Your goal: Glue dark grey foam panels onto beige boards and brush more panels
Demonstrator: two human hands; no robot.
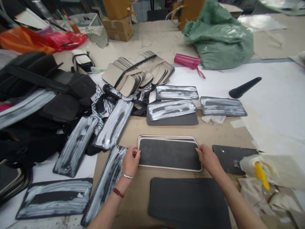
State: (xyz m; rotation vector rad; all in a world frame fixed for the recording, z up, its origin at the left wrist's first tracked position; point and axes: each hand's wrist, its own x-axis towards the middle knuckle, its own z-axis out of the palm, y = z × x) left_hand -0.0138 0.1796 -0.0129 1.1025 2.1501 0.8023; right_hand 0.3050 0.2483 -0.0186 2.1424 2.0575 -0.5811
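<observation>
A dark rectangular panel with rounded corners and a pale edge (169, 154) lies at the middle of the work surface, on top of similar panels whose rims show behind it. My left hand (131, 160) pinches its left end between thumb and fingers. At the opposite end, my right hand (206, 156) grips the right edge the same way. Nearer to me lies a plain dark panel (188, 202), partly covered by my right forearm. Just left of my left hand is a dark panel streaked with white paste (107, 181).
More white-smeared panels (56, 197) lie around on the left and behind. Beige panels (140, 71) are fanned out at the back. A glue-coated container with a yellow handle (262, 175) stands at right. A pink bottle (187, 60) and green sack (219, 38) sit farther off.
</observation>
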